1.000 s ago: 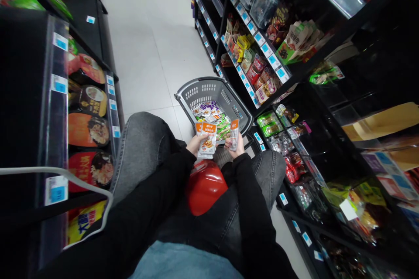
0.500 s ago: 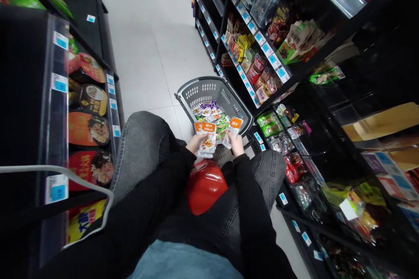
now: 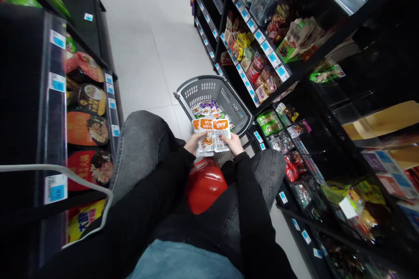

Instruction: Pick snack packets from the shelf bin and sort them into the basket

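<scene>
My left hand [image 3: 194, 142] is closed on a few small orange-and-white snack packets [image 3: 206, 143], fanned and overlapping. My right hand [image 3: 233, 144] pinches another orange-and-white snack packet [image 3: 221, 135] by its right side, and that packet meets or overlaps the left hand's bunch. Both hands are over the near rim of a grey shopping basket [image 3: 199, 87]. Inside the basket lie several small packets [image 3: 207, 107] in purple, white and green, partly hidden by the packets I hold. A shiny red object [image 3: 206, 187] sits between my legs, below my hands.
Shelves of bagged snacks [image 3: 257, 69] rise along the right, close to the basket. On the left, a shelf holds round-lidded food tubs [image 3: 87, 128]. A pale cable [image 3: 81, 179] loops in front of it. Light floor tiles [image 3: 140, 43] stretch ahead between the shelves.
My right hand has brought its packet left, from apart over the basket to against the packets in my left hand. My left hand has hardly moved.
</scene>
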Motion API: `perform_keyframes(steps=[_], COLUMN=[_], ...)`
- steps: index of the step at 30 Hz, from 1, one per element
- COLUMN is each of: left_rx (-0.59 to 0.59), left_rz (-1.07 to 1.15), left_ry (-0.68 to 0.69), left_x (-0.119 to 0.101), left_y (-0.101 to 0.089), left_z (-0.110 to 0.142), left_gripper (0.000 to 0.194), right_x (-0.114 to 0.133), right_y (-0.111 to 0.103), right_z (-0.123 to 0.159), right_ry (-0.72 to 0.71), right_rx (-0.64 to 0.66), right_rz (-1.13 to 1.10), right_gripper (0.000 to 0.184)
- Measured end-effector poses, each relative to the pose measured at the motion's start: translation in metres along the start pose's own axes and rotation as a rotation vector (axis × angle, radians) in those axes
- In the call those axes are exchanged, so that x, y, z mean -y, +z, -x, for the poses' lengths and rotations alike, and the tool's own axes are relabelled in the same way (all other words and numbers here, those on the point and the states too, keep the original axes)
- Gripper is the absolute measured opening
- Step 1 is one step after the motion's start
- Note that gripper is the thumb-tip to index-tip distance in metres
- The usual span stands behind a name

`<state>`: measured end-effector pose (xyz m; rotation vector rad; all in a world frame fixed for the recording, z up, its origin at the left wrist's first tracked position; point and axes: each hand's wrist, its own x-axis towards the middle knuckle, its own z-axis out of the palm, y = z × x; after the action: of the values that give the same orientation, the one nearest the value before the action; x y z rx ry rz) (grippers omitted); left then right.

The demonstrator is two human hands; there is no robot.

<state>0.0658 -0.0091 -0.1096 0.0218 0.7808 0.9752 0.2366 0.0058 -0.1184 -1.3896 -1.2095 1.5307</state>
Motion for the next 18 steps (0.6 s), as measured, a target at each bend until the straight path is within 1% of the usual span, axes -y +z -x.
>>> perform_keyframes(steps=[5, 11, 18], left_rx=[0.02, 0.004, 0.027], left_rz=[0.007, -0.003, -0.015], left_ry=[0.0, 0.022, 0.044], left_x=[-0.002, -0.002, -0.003], left_y=[0.005, 0.01, 0.012], left_z=[0.005, 0.009, 0.012], left_gripper=[0.043, 0.04, 0.043], right_x=[0.002, 0.003, -0.001], right_y=[0.001, 0.002, 0.0], right_z=[-0.001, -0.001, -0.001], right_ry=[-0.023, -0.016, -0.054], right_rx=[-0.02, -0.023, 0.005], right_rz=[0.004, 0.008, 0.017], right_gripper=[0.018, 0.018, 0.041])
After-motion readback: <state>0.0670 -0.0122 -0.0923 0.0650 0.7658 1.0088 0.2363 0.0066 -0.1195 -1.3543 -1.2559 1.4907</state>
